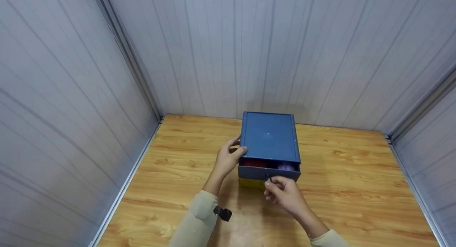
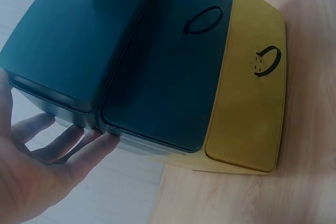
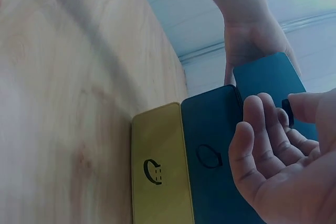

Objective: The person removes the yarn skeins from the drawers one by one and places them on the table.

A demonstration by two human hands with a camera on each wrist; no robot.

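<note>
The blue drawer box (image 1: 269, 142), at the table's (image 1: 356, 190) far middle, is steadied by the left hand (image 1: 228, 159) curled on its left side, while the top drawer (image 1: 269, 173), partly drawn out, is pinched at its knob by the right hand (image 1: 283, 193).

We find no readable words or numbers, only ring-shaped pull marks on the blue drawer front (image 2: 157, 72), yellow drawer front (image 2: 247, 103)
</note>
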